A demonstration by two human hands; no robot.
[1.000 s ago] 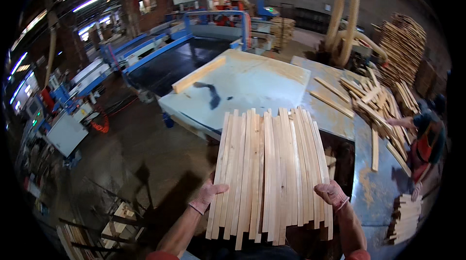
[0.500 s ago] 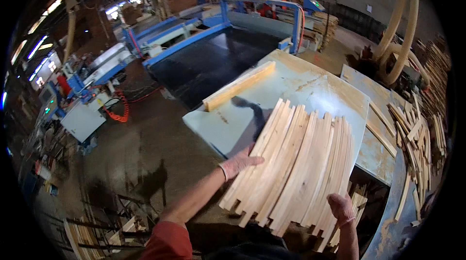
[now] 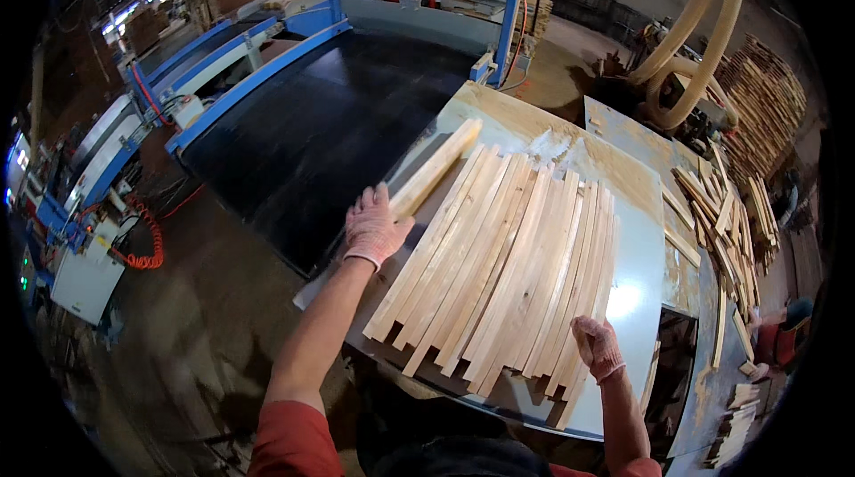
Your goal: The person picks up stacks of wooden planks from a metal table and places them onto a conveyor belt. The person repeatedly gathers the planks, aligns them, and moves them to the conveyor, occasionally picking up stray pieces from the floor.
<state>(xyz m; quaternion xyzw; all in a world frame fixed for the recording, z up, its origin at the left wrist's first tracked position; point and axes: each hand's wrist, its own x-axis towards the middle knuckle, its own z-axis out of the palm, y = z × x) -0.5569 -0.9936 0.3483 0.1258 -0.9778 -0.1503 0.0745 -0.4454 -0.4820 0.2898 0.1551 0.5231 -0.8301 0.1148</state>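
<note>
Bracing a fan of wooden slats on the table.
Left hand flat, fingers together on the fan's left edge; right hand curled over the near right ends.

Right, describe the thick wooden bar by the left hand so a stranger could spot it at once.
Find the pale grey table beside the big black machine bed. A fan of thin wooden slats lies on it. The wooden bar runs along the table's left edge, by the gloved left hand; it is one thick block lying apart, not a thin slat.
</note>
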